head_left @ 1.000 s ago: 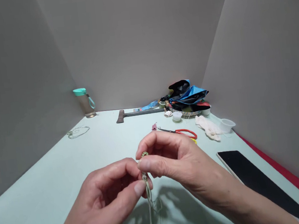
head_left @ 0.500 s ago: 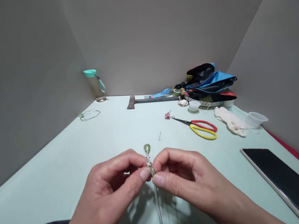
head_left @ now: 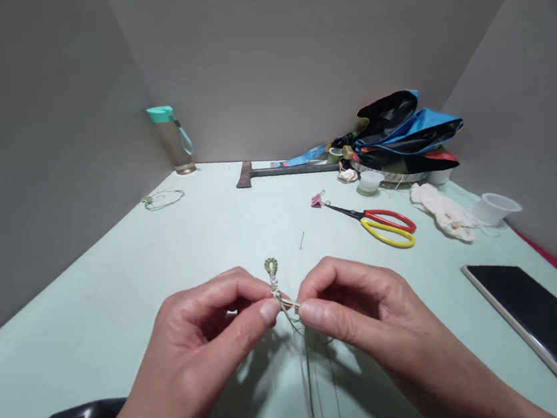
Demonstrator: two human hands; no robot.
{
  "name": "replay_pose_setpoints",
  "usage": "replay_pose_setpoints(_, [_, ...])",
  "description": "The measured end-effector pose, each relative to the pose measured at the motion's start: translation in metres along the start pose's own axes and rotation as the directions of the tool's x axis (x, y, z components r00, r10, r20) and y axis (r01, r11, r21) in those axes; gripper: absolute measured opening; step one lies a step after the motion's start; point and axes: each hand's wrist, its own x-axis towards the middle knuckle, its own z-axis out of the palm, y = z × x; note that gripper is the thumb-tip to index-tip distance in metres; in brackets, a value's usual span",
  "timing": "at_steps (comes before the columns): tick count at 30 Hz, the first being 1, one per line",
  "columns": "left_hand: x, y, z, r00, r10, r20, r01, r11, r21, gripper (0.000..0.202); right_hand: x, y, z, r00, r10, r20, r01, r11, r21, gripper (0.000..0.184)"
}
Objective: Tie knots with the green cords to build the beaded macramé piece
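Observation:
Between my hands is a small knotted cord (head_left: 273, 278), green at its looped top and whitish in the knots below. My left hand (head_left: 213, 340) pinches it just under the white knots with thumb and forefinger. Thin green cord strands (head_left: 290, 303) stretch sideways from the knots to my right hand (head_left: 358, 310), whose thumb and forefinger are closed on them. Further loose strands hang down toward the table's near edge. A thin needle-like pin (head_left: 301, 240) lies on the table beyond my right hand.
Scissors (head_left: 385, 223) with red and yellow handles lie beside a pink clip (head_left: 317, 200). A hatchet (head_left: 284, 171), bottle (head_left: 173, 140), cord coil (head_left: 163, 199) and blue-black bag (head_left: 408, 134) are farther back. At right are a cloth (head_left: 442, 210), plastic cup (head_left: 496, 209) and phone (head_left: 549, 332).
My right hand has moved right, away from my left, drawing strands out sideways from the knots. The left hand keeps its pinch. The whole view has shifted slightly.

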Motion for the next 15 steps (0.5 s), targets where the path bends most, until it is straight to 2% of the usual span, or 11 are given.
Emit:
replay_pose_setpoints(7, [0.0018,-0.0038,-0.0008,0.992,-0.104,0.075,0.111,0.988,-0.102,0.022,-0.0008,-0.0013,0.0002,0.999,-0.026,0.024,0.026,1.0,-0.001,0.02])
replay_pose_setpoints(15, [0.0008,-0.0033,0.0025,0.973,-0.172,0.155,0.204,0.954,-0.221,0.023,-0.0005,-0.0029,-0.0016,0.996,0.031,0.084,-0.033,0.999,0.028,0.025])
